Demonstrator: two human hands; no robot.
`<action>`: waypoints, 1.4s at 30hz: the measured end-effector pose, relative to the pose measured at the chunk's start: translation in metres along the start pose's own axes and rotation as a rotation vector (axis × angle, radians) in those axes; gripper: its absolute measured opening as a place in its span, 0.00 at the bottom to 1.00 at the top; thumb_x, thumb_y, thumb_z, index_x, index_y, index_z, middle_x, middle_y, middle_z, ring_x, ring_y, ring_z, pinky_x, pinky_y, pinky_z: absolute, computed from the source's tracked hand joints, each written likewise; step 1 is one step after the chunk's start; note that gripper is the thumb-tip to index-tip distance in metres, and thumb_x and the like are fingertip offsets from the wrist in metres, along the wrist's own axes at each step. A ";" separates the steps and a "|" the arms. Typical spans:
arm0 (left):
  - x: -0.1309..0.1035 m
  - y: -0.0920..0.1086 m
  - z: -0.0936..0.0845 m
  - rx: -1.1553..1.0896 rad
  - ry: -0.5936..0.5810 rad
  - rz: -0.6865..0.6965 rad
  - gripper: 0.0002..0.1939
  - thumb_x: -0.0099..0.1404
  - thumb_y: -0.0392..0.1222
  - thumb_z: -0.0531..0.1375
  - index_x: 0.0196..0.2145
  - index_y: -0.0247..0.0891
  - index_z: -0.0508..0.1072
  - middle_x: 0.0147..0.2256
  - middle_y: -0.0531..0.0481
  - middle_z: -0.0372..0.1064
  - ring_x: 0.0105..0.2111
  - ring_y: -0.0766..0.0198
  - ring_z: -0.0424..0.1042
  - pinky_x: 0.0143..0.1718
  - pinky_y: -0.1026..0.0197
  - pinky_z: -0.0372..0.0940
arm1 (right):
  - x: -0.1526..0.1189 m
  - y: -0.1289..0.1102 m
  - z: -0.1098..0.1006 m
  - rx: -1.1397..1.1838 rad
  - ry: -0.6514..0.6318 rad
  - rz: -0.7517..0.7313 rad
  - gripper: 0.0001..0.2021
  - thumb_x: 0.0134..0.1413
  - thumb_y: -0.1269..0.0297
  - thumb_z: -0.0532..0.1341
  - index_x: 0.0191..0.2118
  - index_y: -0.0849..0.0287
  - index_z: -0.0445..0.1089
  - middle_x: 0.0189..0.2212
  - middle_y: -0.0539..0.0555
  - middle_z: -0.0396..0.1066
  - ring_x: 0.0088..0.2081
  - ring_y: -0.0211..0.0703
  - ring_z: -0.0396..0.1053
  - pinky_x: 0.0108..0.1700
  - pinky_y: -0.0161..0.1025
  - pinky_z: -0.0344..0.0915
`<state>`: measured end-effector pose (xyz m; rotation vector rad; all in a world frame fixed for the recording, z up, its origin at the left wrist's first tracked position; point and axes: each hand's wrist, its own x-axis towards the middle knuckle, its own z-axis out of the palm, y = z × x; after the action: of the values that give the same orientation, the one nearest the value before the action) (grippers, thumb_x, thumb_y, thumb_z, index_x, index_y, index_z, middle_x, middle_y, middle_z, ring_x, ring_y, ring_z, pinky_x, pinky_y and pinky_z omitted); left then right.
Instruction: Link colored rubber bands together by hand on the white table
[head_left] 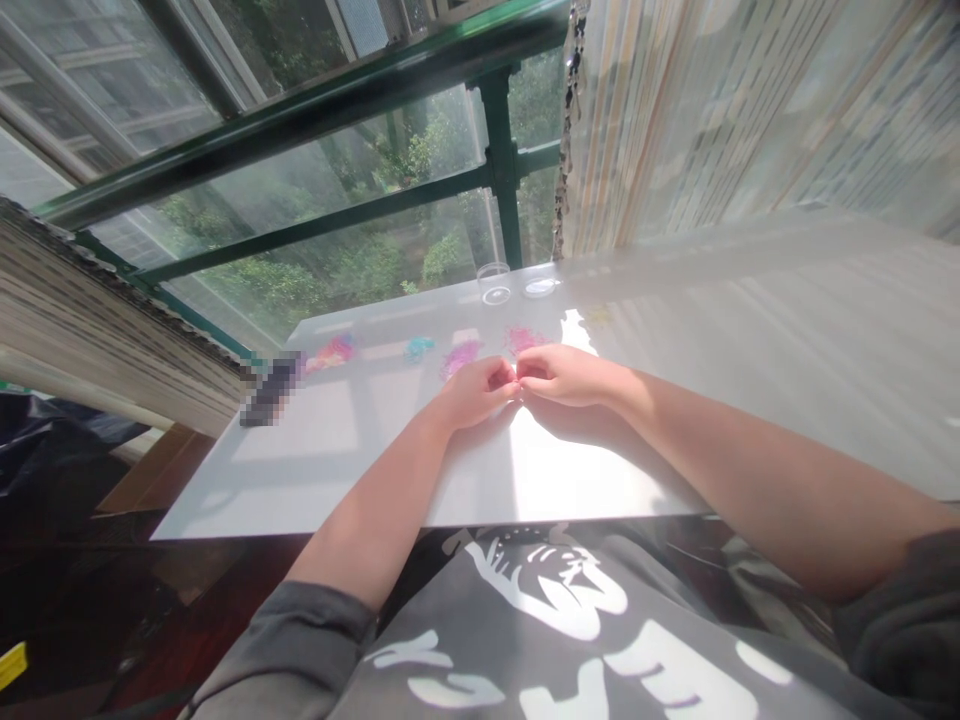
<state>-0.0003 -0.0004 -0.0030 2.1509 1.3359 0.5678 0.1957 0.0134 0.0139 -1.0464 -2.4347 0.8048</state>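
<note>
My left hand [480, 388] and my right hand [561, 374] meet fingertip to fingertip just above the white table [360, 470]. Both are closed in a pinch. Whatever lies between the fingertips is too small to name; a hint of pink shows there. Right behind my left hand is a pile of small purple pieces [460, 356]. A pile of small pink pieces [523, 338] lies just beyond my right fingers. Further left are a small teal pile [418, 348] and a mixed pink, orange and purple pile [335, 350].
A clear round container [495, 287] and a clear shallow dish or lid [539, 287] stand at the table's far edge. Faint yellow bits [598, 314] lie to the right. A blurred-out dark object [271, 390] is on the left edge. Behind are a green window railing [315, 225] and curtains [675, 120].
</note>
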 end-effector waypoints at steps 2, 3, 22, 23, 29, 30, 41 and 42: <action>0.000 0.001 0.000 -0.011 -0.003 -0.003 0.12 0.60 0.50 0.56 0.31 0.38 0.68 0.29 0.53 0.69 0.27 0.67 0.64 0.28 0.65 0.59 | 0.000 0.001 0.000 -0.002 0.002 -0.005 0.06 0.51 0.65 0.54 0.31 0.58 0.68 0.27 0.51 0.70 0.29 0.39 0.63 0.30 0.34 0.53; 0.000 0.001 0.000 -0.014 -0.002 -0.004 0.12 0.59 0.51 0.56 0.31 0.38 0.68 0.29 0.53 0.69 0.27 0.67 0.64 0.28 0.65 0.59 | 0.001 0.001 0.000 0.000 0.001 -0.009 0.06 0.51 0.65 0.54 0.31 0.58 0.68 0.27 0.51 0.70 0.29 0.39 0.63 0.30 0.34 0.53; 0.001 0.003 0.000 0.008 -0.001 -0.002 0.12 0.59 0.50 0.56 0.30 0.38 0.68 0.29 0.53 0.69 0.26 0.67 0.64 0.27 0.65 0.58 | 0.000 -0.002 0.000 -0.028 0.003 0.020 0.05 0.51 0.64 0.55 0.28 0.58 0.65 0.26 0.50 0.69 0.27 0.37 0.62 0.29 0.34 0.51; 0.001 0.003 0.000 0.009 -0.004 -0.001 0.12 0.59 0.50 0.56 0.31 0.38 0.68 0.29 0.53 0.70 0.27 0.67 0.64 0.27 0.65 0.58 | 0.000 -0.001 0.000 -0.033 0.003 0.018 0.05 0.51 0.64 0.54 0.28 0.58 0.65 0.26 0.50 0.69 0.27 0.37 0.62 0.29 0.34 0.51; 0.001 0.001 0.000 0.010 -0.011 0.002 0.13 0.59 0.51 0.56 0.32 0.38 0.69 0.30 0.52 0.71 0.28 0.66 0.65 0.29 0.64 0.60 | 0.000 -0.001 0.000 -0.039 0.000 0.022 0.05 0.51 0.65 0.54 0.30 0.57 0.67 0.27 0.50 0.69 0.28 0.38 0.62 0.30 0.34 0.52; 0.001 0.001 -0.001 0.010 -0.013 0.003 0.13 0.59 0.51 0.56 0.32 0.38 0.69 0.30 0.52 0.71 0.28 0.66 0.66 0.29 0.64 0.60 | 0.000 -0.001 0.000 -0.038 0.000 0.024 0.05 0.50 0.66 0.54 0.31 0.57 0.67 0.27 0.50 0.69 0.28 0.38 0.62 0.30 0.34 0.52; 0.000 0.001 0.000 0.012 0.000 0.000 0.12 0.59 0.50 0.56 0.31 0.38 0.68 0.29 0.53 0.69 0.26 0.67 0.64 0.27 0.65 0.58 | 0.001 0.000 0.000 -0.052 0.000 0.033 0.05 0.50 0.65 0.54 0.30 0.57 0.67 0.27 0.50 0.69 0.28 0.38 0.62 0.31 0.35 0.52; 0.000 0.002 0.000 0.013 0.002 -0.001 0.12 0.59 0.50 0.56 0.31 0.38 0.68 0.28 0.53 0.69 0.26 0.67 0.64 0.27 0.65 0.58 | 0.001 0.000 0.001 -0.053 0.003 0.032 0.05 0.50 0.65 0.54 0.30 0.57 0.67 0.27 0.50 0.70 0.28 0.39 0.62 0.31 0.35 0.52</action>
<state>0.0006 -0.0005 -0.0016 2.1606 1.3443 0.5625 0.1950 0.0141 0.0134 -1.1080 -2.4544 0.7524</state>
